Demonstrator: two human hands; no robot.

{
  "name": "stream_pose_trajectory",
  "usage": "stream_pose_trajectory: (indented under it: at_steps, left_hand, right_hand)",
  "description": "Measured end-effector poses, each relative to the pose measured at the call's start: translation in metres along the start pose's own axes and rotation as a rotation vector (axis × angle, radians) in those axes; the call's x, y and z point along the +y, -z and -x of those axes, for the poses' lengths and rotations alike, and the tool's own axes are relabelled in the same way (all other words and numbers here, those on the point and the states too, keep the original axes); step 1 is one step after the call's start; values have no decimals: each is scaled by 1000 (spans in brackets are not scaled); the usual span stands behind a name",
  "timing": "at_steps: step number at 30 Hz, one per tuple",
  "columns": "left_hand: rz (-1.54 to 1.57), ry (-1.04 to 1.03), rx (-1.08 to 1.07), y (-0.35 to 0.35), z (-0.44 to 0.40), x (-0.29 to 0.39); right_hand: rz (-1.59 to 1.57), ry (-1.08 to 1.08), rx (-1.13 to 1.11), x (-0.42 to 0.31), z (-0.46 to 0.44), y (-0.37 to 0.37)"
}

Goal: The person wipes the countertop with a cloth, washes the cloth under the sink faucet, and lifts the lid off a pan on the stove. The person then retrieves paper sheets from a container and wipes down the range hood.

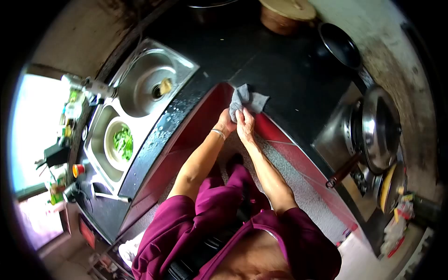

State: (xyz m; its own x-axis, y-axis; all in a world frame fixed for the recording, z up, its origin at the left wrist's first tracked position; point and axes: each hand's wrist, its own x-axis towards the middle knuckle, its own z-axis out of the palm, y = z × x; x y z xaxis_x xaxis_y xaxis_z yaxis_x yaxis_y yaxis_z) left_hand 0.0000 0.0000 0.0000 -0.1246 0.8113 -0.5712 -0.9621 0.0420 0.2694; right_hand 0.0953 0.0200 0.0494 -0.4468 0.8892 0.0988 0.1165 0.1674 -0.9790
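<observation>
Grey cloth (239,99) is bunched in the closed left grip (226,122) and right grip (245,123), at the inner corner of the worktop (275,70). From it, greens (123,143) in a bowl (109,141) lie at eight o'clock, a lidded pan (380,128) at three o'clock.

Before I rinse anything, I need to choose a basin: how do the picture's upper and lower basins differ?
The upper basin holds a yellowish lump by its drain; the lower basin holds a bowl of greens. The upper basin's drain shows; the lower basin's doesn't. Both are shiny metal.
</observation>
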Motion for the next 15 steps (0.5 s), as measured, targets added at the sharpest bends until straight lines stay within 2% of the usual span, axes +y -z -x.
stream_pose_trajectory:
  at_steps: [1,3,5,7,8,9,10,11,12,13,15]
  left_hand:
    - [113,25,-14,-6,15,7]
    - [105,13,-4,-17,47,49]
    - [-2,-65,-72,-10,72,80]
    - [68,-97,-377,43,75,144]
    - [142,-150,-244,41,88,161]
    - [227,-180,-289,29,114,190]
    - [211,-153,-437,27,133,220]
    - [32,-320,-367,45,133,256]
    - [-36,-558,-50,20,149,268]
    - [-107,-560,113,31,152,290]
    - [-1647,-791,1005,87,124,334]
  right_hand:
    - [-83,-47,-68,-11,-1,0]
    - [-147,-82,-152,-37,-15,-22]
    - [-350,-106,-277,-68,-26,-34]
    - [-458,-114,-340,-100,-36,-70]
    - [-687,-173,-366,-106,-42,-78]
    - [-937,-230,-390,-112,-49,-92]
    - [-969,-239,-514,-112,-58,-97]
    - [-962,-234,-515,-115,-68,-106]
    - [-1032,-268,-509,-121,-76,-118]
    - [-1101,-298,-497,-126,-81,-124]
    - [-1168,-252,-520,-135,-89,-130]
